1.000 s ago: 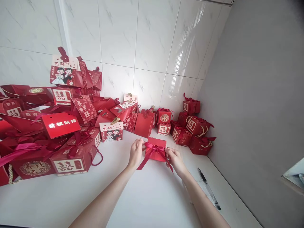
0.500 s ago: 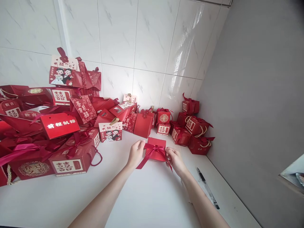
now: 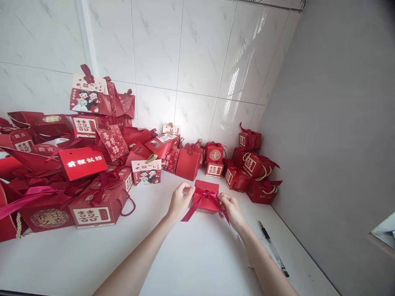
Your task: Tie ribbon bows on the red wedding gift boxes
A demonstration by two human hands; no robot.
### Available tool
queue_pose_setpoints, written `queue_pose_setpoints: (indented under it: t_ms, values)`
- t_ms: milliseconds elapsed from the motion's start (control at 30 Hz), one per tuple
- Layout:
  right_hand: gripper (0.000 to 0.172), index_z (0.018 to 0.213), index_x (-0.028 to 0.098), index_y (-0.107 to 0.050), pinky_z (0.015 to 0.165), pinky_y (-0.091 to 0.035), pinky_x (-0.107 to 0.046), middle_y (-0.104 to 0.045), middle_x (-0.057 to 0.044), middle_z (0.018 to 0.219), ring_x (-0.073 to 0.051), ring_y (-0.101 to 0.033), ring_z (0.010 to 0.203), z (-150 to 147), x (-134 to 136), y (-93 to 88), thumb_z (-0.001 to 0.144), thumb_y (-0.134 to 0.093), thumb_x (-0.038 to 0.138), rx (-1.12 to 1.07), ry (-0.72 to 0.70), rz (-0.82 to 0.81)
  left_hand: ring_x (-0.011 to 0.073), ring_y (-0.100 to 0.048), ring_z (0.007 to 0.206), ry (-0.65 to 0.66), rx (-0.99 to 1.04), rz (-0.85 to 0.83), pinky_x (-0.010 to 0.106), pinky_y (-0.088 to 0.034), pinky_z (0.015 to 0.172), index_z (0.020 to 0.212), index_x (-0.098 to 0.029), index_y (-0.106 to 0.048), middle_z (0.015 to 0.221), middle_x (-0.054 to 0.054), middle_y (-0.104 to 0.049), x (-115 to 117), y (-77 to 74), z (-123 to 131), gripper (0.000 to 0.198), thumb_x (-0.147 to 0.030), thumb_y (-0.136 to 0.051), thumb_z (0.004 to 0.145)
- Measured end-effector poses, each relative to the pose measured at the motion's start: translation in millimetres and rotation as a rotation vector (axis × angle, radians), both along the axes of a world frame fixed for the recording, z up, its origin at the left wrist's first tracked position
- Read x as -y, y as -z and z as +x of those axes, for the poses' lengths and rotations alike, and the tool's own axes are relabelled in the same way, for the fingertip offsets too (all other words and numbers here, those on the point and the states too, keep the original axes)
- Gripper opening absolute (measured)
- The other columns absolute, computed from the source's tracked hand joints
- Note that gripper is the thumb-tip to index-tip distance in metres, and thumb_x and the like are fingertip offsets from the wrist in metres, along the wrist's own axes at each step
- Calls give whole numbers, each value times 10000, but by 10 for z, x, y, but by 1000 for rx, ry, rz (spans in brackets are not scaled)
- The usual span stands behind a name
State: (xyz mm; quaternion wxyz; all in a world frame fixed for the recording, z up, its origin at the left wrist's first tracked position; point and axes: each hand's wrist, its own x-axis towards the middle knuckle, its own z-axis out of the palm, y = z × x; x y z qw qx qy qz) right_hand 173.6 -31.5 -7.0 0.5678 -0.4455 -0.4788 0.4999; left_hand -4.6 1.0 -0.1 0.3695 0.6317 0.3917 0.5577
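Observation:
A small red gift box (image 3: 206, 207) sits on the white table between my two hands. Across its top lies a dark red satin ribbon (image 3: 206, 195) tied in a bow, with one tail hanging toward the lower left and another toward the lower right. My left hand (image 3: 181, 198) pinches the bow's left loop at the box's left edge. On the right side, my right hand (image 3: 230, 209) has its fingers closed on the right loop. The fingertips of both hands partly cover the loops.
A large heap of red wedding boxes (image 3: 89, 216) fills the left side. More boxes (image 3: 261, 191) are stacked at the right by the grey wall. A card-front box (image 3: 146, 174) stands left of centre. A black pen (image 3: 273, 248) lies right of my right forearm.
The whole view has shifted slightly, so things sit a little further right. Both hands still grip the bow's loops, and the left loop looks shorter than before.

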Motion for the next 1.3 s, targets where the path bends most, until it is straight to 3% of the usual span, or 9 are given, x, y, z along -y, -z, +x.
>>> queue_pose_setpoints:
  t_ms: [300, 433, 500, 667, 767, 867, 967, 1133, 1300]
  values:
    - [382, 508, 199, -386, 280, -284, -179, -318, 80, 418, -67, -328, 326, -22, 27, -43, 643, -610, 477, 36, 22, 8, 180, -577, 833, -32, 51, -62, 303, -432, 804, 733, -185, -506, 821, 28, -592, -21, 29, 16, 181, -362, -513, 772]
    - [366, 530, 199, -397, 284, -295, -182, -366, 66, 411, -75, -347, 329, -19, 29, -40, 654, -601, 475, 65, 6, 6, 179, -590, 883, 10, 152, -322, 286, -462, 728, 1054, -205, -463, 1187, 103, -513, -17, 12, 19, 420, -437, -589, 728]
    - [361, 542, 195, -408, 286, -300, -181, -383, 63, 418, -75, -353, 331, -14, 26, -36, 655, -610, 472, 81, -2, 9, 188, -591, 931, 81, 145, -400, 296, -459, 767, 1170, -223, -406, 1292, 132, -443, 19, -4, 34, 565, -430, -641, 700]
    - [434, 541, 196, -401, 283, -310, -174, -365, 61, 410, -82, -369, 352, 17, 34, -66, 697, -554, 571, 106, -12, 24, 205, -572, 1035, 355, 181, -410, 350, -415, 908, 1245, -203, -326, 1186, 122, -549, 109, -35, 72, 615, -357, -631, 734]
    - [452, 572, 181, -447, 292, -349, -173, -423, 46, 468, -86, -410, 395, 36, 70, -119, 659, -619, 591, 147, -53, 43, 203, -565, 1051, 308, 186, -423, 365, -398, 935, 1295, -213, -236, 1206, 119, -532, 106, -41, 67, 680, -335, -622, 748]
    - [420, 622, 173, -483, 282, -370, -174, -467, 45, 552, -71, -405, 400, 29, 106, -159, 573, -743, 500, 209, -92, 51, 214, -535, 1091, 228, 164, -410, 370, -357, 970, 1334, -201, -190, 1224, 127, -506, 70, -25, 50, 734, -301, -617, 746]
    - [411, 626, 177, -478, 284, -398, -185, -457, 53, 572, -64, -405, 388, 7, 115, -170, 586, -733, 497, 266, -97, 40, 217, -533, 1080, 204, 179, -365, 373, -351, 968, 1365, -206, -179, 1200, 112, -510, 29, 16, 37, 774, -269, -613, 727]
    - [394, 626, 164, -522, 321, -422, -179, -486, 51, 553, -59, -414, 399, 34, 108, -199, 600, -714, 507, 295, -152, -16, 236, -467, 1156, 125, 201, -267, 378, -314, 1002, 1369, -242, -273, 1197, 82, -505, 21, 50, 23, 814, -233, -655, 651]
    - [363, 619, 144, -572, 309, -387, -173, -574, 0, 521, -92, -480, 404, 124, 158, -275, 611, -710, 479, 325, -261, -114, 238, -344, 1264, 126, 152, -249, 371, -258, 1042, 1319, -267, -378, 1317, 64, -419, 74, -25, 26, 703, -224, -630, 664]
